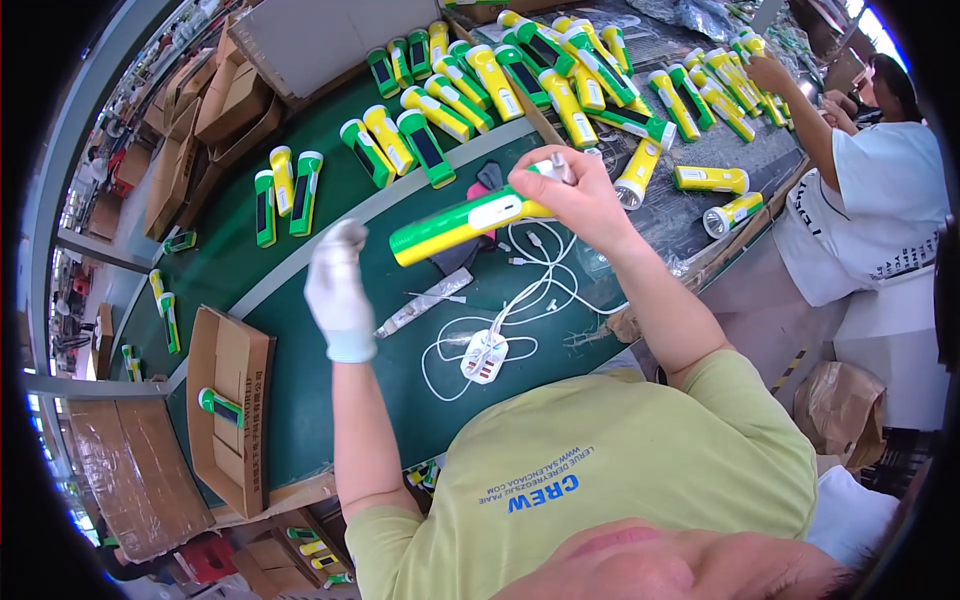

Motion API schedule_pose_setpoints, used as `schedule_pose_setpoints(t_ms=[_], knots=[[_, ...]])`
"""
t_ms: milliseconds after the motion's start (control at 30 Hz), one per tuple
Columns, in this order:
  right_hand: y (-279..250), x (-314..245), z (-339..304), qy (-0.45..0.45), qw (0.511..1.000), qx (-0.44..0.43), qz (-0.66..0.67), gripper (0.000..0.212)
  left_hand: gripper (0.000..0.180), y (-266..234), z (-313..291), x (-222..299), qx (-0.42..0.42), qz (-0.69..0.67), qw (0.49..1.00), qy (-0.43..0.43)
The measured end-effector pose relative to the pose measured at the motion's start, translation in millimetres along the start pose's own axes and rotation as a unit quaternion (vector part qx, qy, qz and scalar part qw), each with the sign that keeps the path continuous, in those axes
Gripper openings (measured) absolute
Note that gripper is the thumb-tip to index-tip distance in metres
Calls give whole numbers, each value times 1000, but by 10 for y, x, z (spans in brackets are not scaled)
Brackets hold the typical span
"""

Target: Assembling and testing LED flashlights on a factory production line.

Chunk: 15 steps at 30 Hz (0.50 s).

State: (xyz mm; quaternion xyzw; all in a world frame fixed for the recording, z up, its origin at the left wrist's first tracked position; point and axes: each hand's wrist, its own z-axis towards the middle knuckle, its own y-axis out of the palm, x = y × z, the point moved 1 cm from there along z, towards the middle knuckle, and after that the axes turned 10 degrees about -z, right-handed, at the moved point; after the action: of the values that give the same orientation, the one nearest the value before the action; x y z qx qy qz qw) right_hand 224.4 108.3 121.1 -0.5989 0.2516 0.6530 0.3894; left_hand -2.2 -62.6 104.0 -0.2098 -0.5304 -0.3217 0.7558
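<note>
My right hand (pixel 582 198) is bare and closed around the head end of a green-and-yellow flashlight (pixel 455 228). The flashlight lies nearly level above the table, its body pointing left and a white switch panel showing on its side. My left hand (pixel 338 290), in a white glove with greyish fingertips, is raised just left of the flashlight's tail, apart from it. Its fingers stretch away from me, slightly blurred, with nothing visible in them. Below the flashlight, a white multi-port USB charger (pixel 484 357) lies among tangled white cables (pixel 540 280).
Several flashlights (pixel 495 82) stand and lie across the far side of the green table (pixel 420 375). An open cardboard box (pixel 258 400) with one flashlight sits at left. A clear plastic strip (pixel 425 302) lies near the charger. At right, another person (pixel 880 175) reaches toward flashlights.
</note>
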Motion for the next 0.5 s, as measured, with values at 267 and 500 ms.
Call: schedule_pose_setpoints(t_ms=[267,500], knots=[[224,-72,-238,-60,994,-11,-95,35,46,773,-186,202,-273,255,922,104],[-188,194,-352,63,986,-149,40,46,41,332,-154,-511,-3,-427,822,-377]])
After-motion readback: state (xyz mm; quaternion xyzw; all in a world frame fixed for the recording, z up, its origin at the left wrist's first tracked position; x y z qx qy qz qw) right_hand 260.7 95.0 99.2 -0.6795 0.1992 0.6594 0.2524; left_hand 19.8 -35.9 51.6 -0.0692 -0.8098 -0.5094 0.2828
